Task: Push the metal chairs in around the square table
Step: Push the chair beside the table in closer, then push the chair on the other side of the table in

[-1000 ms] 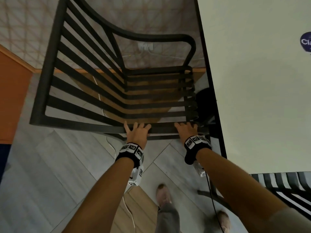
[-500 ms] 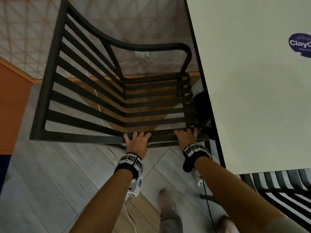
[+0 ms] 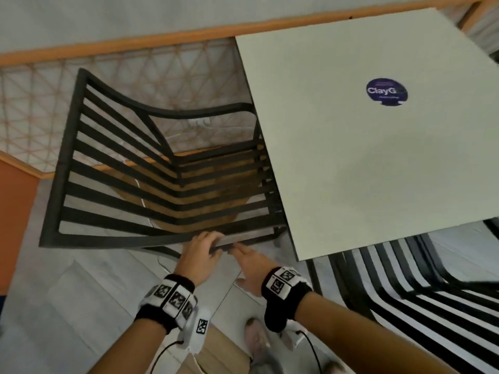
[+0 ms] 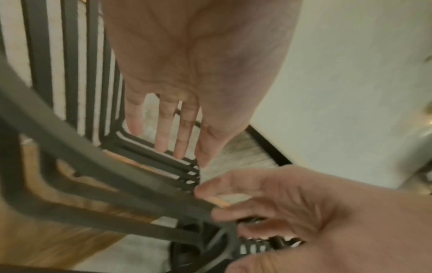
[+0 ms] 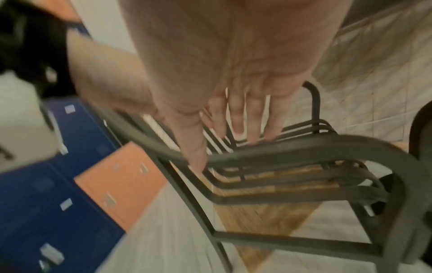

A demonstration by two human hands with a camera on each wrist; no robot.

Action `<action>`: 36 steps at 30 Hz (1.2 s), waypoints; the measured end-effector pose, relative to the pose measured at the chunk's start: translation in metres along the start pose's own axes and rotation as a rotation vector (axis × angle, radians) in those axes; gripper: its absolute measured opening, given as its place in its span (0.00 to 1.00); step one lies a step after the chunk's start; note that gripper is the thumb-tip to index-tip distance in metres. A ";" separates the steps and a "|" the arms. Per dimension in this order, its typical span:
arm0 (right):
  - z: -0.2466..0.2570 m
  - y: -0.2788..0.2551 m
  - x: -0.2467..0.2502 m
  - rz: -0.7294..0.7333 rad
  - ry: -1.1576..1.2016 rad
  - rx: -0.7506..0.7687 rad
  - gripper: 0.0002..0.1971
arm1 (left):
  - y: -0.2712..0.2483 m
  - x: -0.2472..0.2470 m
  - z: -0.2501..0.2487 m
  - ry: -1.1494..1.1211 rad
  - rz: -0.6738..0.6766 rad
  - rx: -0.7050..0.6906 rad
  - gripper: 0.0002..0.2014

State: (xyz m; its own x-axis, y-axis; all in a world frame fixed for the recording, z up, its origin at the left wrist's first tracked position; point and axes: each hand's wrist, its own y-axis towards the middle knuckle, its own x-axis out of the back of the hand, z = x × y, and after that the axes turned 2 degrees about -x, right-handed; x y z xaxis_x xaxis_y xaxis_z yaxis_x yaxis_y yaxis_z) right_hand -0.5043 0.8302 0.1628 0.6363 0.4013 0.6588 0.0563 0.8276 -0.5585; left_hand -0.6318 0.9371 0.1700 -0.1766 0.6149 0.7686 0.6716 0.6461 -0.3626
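Nearest us, our left hand (image 3: pixel 200 251) lies straight-fingered over the near arm rail of the metal chair (image 3: pixel 172 171). Our right hand (image 3: pixel 250 268) touches the same rail with flat fingers, and neither grips. We judge this chair nearly home, its seat front meeting the desk (image 3: pixel 364 163) edge. The second chair (image 3: pixel 356 282) at the desk's near side looks next. Beyond, the latticed wall (image 3: pixel 32 103) leaves little room.

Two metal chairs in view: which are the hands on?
The chair left of the table: left hand and right hand touch its rail. The lower-right chair is untouched.
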 end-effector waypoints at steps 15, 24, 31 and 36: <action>-0.319 -0.429 0.248 -0.479 0.115 -0.294 0.10 | -0.075 -0.058 -0.475 -0.166 0.183 -0.489 0.02; -0.489 -0.534 0.293 -0.553 0.030 -0.476 0.06 | -0.048 -0.169 -0.678 -0.087 0.281 -0.668 0.03; -0.635 -0.536 0.338 -0.482 -0.216 -0.555 0.11 | 0.044 -0.283 -0.797 0.028 0.201 -0.620 0.08; -0.747 -0.499 0.371 -0.410 -0.268 -0.576 0.13 | 0.134 -0.373 -0.855 -0.038 0.223 -0.508 0.12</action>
State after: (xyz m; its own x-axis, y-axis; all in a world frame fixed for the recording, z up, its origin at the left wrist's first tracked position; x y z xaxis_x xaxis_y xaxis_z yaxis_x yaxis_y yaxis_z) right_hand 0.2784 0.2730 0.3092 0.2731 0.2481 0.9294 0.6883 0.6246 -0.3690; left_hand 0.1397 0.4073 0.2853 -0.0100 0.7339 0.6791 0.9567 0.2047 -0.2070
